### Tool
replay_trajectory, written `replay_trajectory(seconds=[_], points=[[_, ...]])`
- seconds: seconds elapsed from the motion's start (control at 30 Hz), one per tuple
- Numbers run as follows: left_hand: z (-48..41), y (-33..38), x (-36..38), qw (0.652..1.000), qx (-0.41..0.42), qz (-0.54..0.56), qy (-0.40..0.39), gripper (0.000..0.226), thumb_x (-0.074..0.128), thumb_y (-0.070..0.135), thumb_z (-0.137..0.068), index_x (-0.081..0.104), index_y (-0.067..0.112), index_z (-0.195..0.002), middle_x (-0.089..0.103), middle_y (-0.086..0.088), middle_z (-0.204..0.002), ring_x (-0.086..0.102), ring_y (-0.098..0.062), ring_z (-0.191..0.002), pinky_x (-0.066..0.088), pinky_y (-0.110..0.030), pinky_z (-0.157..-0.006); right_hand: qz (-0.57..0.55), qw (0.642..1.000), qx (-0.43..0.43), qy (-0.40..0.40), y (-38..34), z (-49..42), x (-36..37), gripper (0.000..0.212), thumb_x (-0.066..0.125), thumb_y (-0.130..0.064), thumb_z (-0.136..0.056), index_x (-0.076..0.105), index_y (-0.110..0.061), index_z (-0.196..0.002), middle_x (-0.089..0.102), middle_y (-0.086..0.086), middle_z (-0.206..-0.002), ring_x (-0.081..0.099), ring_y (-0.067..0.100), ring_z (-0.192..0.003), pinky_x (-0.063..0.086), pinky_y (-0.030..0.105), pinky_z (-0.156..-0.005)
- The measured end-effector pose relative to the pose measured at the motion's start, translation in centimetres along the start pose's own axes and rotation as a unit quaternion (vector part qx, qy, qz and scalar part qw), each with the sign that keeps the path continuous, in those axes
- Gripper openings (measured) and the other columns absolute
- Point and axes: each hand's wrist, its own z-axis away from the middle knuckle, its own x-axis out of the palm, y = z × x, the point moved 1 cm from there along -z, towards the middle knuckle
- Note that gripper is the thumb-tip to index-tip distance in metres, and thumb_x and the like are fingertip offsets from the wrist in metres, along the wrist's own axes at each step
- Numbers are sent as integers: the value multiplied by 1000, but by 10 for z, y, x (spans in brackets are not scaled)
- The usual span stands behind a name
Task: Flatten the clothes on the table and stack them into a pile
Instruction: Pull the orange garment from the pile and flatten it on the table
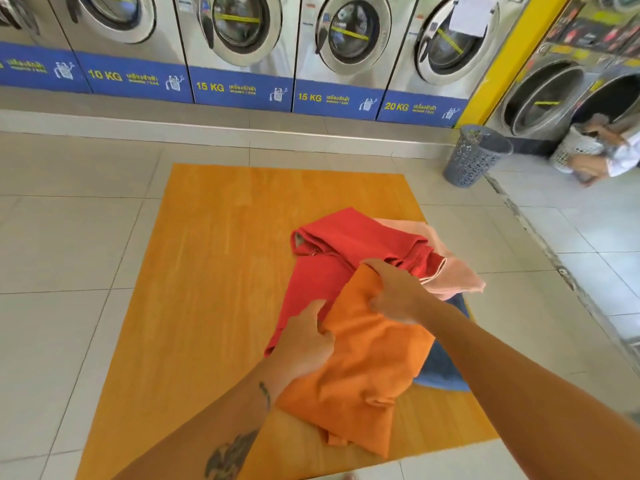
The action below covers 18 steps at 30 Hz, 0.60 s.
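Orange wooden table point(221, 271): rectangular top, standing on a pale tiled floor point(69, 237); clothes gathered on its right half.

Orange garment point(367, 362): uppermost, crumpled, lying toward the near right part of the table, its lower edge close to the table's near edge.

Left hand point(304, 344): fingers curled closed on the orange garment's left edge, bunching the cloth.

Right hand point(394, 292): closed in a pinch on the same garment's upper corner, thumb on top.

Red garment point(346, 244): partly under the orange one, reaching toward the table's middle, folds visible at its far end.

Pink garment point(450, 268): under the red one, overhanging the table's right edge.

Blue garment point(440, 372): under the orange one at the right, only an edge showing.

Washing machines point(239, 39): a row along the far wall, blue panels marked 10, 15 and 20 KG.

Grey perforated basket point(474, 157): on the floor at far right.
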Motion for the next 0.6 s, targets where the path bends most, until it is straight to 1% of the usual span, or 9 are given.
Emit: replay_trajectory(seconds=[0.07,0.13,0.2,0.27,0.33,0.4,0.5,0.57,0.6], points=[[3,4,-1,1000,14,6,5,50,57,21,-89,47,30,-137,61,9,-103,59,-4,-79,46,-15,-62,-12,1000,-23,8,-3,1,-5,68,59,-13,-64,51,-33,-129,64,-4,-117,60,25,-105,48,46,-91],[5,6,0,1000,19,14,1,46,61,25,-86,52,33,-131,59,9,-112,57,-7,-93,45,-18,-73,-48,997,-54,17,-5,2,-12,45,61,-6,-63,62,-24,-104,67,-1,-97,62,26,-90,51,46,-76],[7,6,2,1000,23,20,1,48,63,27,-83,53,36,-130,57,8,-116,56,-10,-104,44,-23,-81,-88,993,-81,21,-4,4,-21,27,61,2,-62,61,-17,-81,65,7,-80,60,25,-76,49,48,-68],[10,7,6,999,29,17,20,49,63,24,-83,53,38,-129,57,9,-114,57,-10,-105,43,-23,-84,-123,987,-100,13,-2,4,-27,26,62,5,-62,56,-19,-71,61,6,-71,54,17,-68,48,45,-65],[14,8,10,998,33,27,47,51,64,18,-82,53,37,-127,59,14,-111,58,-6,-102,44,-17,-81,-126,986,-105,-2,4,2,-27,22,60,4,-65,55,-15,-74,58,3,-71,51,15,-68,45,41,-63],[16,11,16,995,26,54,75,55,65,12,-81,52,36,-128,58,16,-112,57,-3,-100,42,-11,-76,-83,991,-104,-23,9,1,-25,18,59,0,-71,55,-7,-87,60,8,-82,52,19,-74,43,39,-62],[17,14,25,986,28,111,121,58,67,3,-80,54,37,-125,60,7,-119,58,-5,-105,45,-9,-79,-31,993,-72,-91,13,1,-20,30,60,-11,-79,55,-8,-109,59,0,-95,53,19,-86,37,26,-58],[17,17,30,981,36,136,137,59,63,-6,-82,55,37,-121,61,6,-122,58,-5,-110,46,-6,-79,-56,988,-52,-131,12,-1,-17,39,61,-15,-79,55,-7,-116,63,8,-105,55,19,-91,44,27,-67],[19,19,32,978,37,146,145,58,59,-9,-83,57,35,-120,62,7,-122,59,-5,-111,46,-6,-79,-69,985,-47,-149,12,-2,-17,45,63,-18,-74,56,-9,-118,64,12,-111,58,19,-96,49,30,-77]])
